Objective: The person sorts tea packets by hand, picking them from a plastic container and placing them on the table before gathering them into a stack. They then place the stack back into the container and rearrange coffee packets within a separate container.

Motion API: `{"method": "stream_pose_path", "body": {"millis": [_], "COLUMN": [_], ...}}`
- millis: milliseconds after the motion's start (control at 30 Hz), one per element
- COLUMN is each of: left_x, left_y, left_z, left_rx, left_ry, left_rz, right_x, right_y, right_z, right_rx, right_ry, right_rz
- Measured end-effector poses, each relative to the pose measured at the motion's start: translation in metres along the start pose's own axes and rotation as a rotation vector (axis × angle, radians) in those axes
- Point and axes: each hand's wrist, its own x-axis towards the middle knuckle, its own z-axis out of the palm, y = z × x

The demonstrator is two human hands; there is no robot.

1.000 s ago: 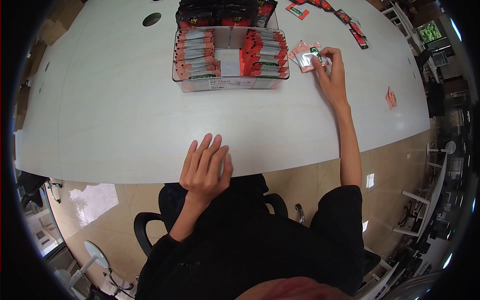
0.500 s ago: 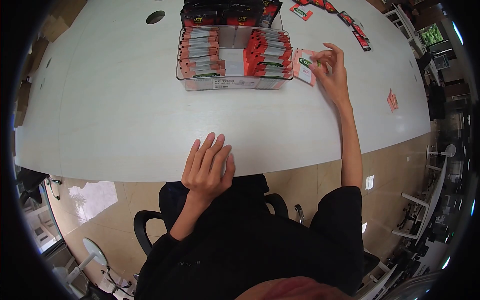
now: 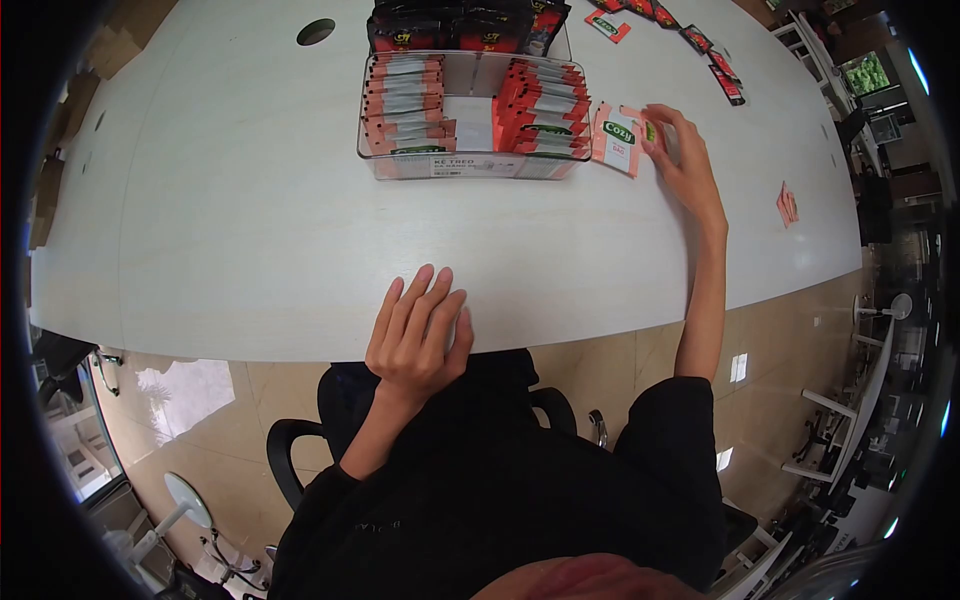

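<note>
My left hand [image 3: 418, 335] rests at the table's near edge with its fingers stretched out and nothing in it. Over to the right, my right hand [image 3: 688, 165] has its fingers curled onto a pink tea sachet [image 3: 650, 131], which they partly cover. Just left of those fingertips lies another pink tea sachet [image 3: 618, 142] with a green Cozy label, flat against the right side of a clear plastic bin [image 3: 475, 168]. The bin holds a row of pale pink sachets [image 3: 405, 100] on the left and a row of red sachets [image 3: 543, 105] on the right.
Behind the bin stand black and red coffee packs [image 3: 490, 38]. A chain of dark red packets [image 3: 722, 72] and a red sachet [image 3: 608, 27] lie at the far right. More pink sachets [image 3: 788, 204] lie near the right edge. The white table [image 3: 240, 230] has a round hole [image 3: 316, 32].
My right hand has shifted right and slightly down, off the front Cozy sachet, and a second sachet now shows under its fingers. My left hand has stayed in place.
</note>
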Motion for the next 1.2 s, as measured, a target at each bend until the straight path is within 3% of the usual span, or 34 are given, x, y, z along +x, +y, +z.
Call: {"method": "stream_pose_path", "body": {"millis": [100,233,300,433,533,667,733,767,833,900,933,1000,1033,1100,1200], "left_x": [0.000,0.000,0.001,0.001,0.000,0.000,0.000,0.000,0.000,0.001,0.001,0.001,0.001,0.000,0.000], "left_y": [0.000,0.000,0.000,0.001,0.001,0.001,0.001,0.000,0.000,0.000,0.000,0.000,0.000,0.001,0.002], "left_z": [0.000,0.000,0.000,0.001,0.001,0.001,0.001,0.001,0.000,-0.001,-0.001,-0.001,-0.001,0.001,0.001], "left_rx": [0.003,0.002,0.000,-0.003,-0.009,-0.014,-0.012,-0.012,-0.014,-0.006,0.006,-0.004,0.002,-0.015,0.005], "left_ry": [-0.002,0.001,0.001,0.003,0.002,0.004,0.005,0.005,-0.003,-0.005,-0.007,-0.015,-0.016,-0.008,-0.011], "left_rz": [0.001,-0.001,-0.002,-0.005,-0.001,-0.001,-0.001,0.001,0.005,0.011,0.012,0.017,0.011,0.020,0.010], "right_x": [-0.005,-0.007,-0.001,-0.001,0.001,0.002,0.002,-0.001,-0.017,-0.042,-0.054,-0.078,-0.087,-0.100,-0.105], "right_y": [0.008,0.023,0.024,-0.011,-0.033,-0.007,0.004,0.019,0.074,0.157,0.185,0.223,0.230,0.247,0.276], "right_z": [-0.012,-0.019,-0.020,-0.016,-0.008,-0.010,-0.020,-0.026,-0.042,-0.058,-0.061,-0.066,-0.071,-0.083,-0.089], "right_rx": [-0.019,0.100,0.006,0.070,0.370,0.362,0.034,0.034,-0.281,-0.435,-0.446,-0.829,-0.841,-0.658,-0.683], "right_ry": [0.015,0.255,0.449,0.260,0.041,0.130,0.225,0.227,0.445,0.459,0.463,0.601,0.610,0.658,0.594], "right_rz": [0.146,0.228,0.146,0.110,-0.059,-0.130,-0.095,-0.094,0.093,0.427,0.440,0.737,0.753,0.986,0.991]}}
